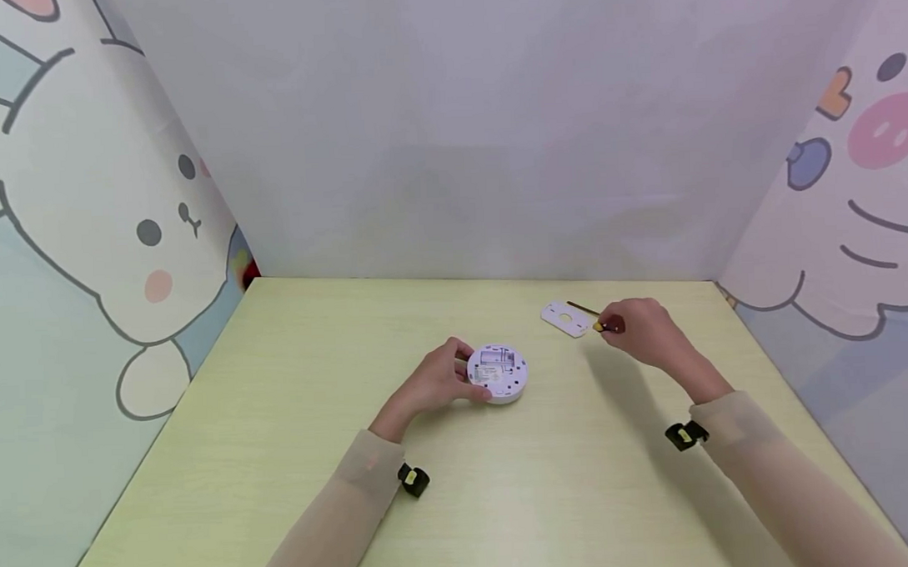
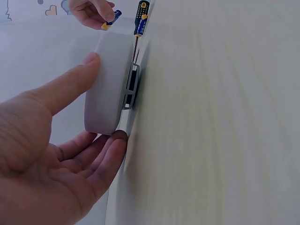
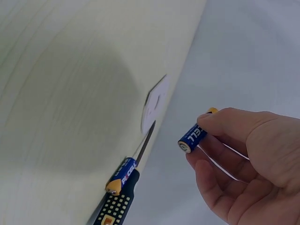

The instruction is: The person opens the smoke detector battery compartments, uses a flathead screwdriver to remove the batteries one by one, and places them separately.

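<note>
Your left hand [image 1: 436, 377] grips the round white device [image 1: 497, 374] by its rim. The thumb lies on the near side of the rim; the other fingers curl at the far side and beneath the edge. The gap between thumb and fingers is filled by the device. The face with the rectangular battery compartment [image 1: 497, 359], printed label and small dark slots is turned up. The device is over the middle of the counter [image 1: 506, 498]; you cannot tell whether its underside touches the surface.

Your right hand [image 1: 642, 334] pinches a blue-and-yellow battery [image 3: 192, 137] between the thumb and the fingers opposite. The remaining fingers are bent and slightly separated. This hand is raised above the counter, near its far right part.

Your left forearm extends forward and to the right; your right forearm extends forward and to the left. Each sleeve [image 1: 776, 464] carries a black wrist mount [image 1: 686, 435].

Below your right hand, a second battery [image 3: 123, 173] is at the screwdriver [image 3: 117, 204], where handle meets shaft. The screwdriver's tip points to the white mounting plate [image 1: 576, 325], flat on the counter.
</note>
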The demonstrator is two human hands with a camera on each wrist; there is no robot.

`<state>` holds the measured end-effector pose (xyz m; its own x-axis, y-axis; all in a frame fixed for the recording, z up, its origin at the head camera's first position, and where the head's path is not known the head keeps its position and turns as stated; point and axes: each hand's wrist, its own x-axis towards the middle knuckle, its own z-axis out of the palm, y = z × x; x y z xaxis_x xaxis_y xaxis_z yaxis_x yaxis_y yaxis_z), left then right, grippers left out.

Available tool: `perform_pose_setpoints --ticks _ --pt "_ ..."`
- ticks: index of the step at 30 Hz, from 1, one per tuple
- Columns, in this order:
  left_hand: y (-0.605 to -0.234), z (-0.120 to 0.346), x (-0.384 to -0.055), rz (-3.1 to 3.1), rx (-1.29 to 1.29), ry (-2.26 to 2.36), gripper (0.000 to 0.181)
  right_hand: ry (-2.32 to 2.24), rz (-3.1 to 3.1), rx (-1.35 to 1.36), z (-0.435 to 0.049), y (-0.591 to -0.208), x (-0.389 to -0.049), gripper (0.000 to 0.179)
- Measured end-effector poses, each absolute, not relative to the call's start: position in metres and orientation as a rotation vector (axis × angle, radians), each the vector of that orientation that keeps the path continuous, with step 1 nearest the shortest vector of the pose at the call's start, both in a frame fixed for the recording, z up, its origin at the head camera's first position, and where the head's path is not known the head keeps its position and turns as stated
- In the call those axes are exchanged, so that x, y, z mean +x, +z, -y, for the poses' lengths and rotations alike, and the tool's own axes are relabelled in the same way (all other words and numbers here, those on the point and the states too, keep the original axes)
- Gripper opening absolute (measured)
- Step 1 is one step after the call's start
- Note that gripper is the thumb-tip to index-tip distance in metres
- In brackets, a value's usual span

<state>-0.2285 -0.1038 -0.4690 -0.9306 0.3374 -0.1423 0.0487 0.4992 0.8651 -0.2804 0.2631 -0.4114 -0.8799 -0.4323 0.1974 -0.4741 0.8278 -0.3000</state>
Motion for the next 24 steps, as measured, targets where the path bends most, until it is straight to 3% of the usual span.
perform_pose_setpoints --ticks 24 --pt "-0.469 0.104 -0.227 -2.445 0.329 1.417 0.072 0.467 2.973 0.607 -0.286 -0.45 -0.304 0.004"
